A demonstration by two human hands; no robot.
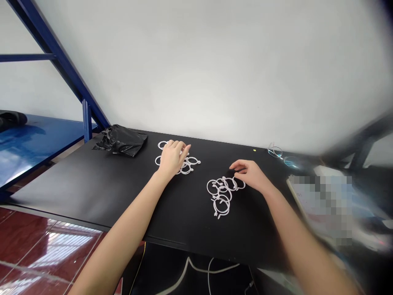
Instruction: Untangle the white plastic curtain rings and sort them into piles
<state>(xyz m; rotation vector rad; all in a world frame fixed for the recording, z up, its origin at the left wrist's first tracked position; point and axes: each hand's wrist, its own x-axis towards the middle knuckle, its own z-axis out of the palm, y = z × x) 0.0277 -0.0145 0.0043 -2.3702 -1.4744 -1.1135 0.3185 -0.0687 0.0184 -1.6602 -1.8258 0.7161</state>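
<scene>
Two loose groups of thin white rings with small knobbed ends lie on the black table (101, 184). My left hand (172, 156) rests over the left group of rings (186, 168), its fingers stretched forward and its thumb apart. Part of that group is hidden under the hand. Beside the right group of rings (221, 191), my right hand (250, 174) hovers at the upper right edge. Its fingers are slightly bent and apart from the thumb, and nothing shows between them. Several rings in each group overlap one another.
A crumpled black plastic bag (121, 140) lies at the back left. Eyeglasses (275, 152) sit near the wall at the back right, with a blurred booklet (299, 196) in front. A blue metal frame (58, 53) stands at left. White cables (211, 270) hang below the table's front edge.
</scene>
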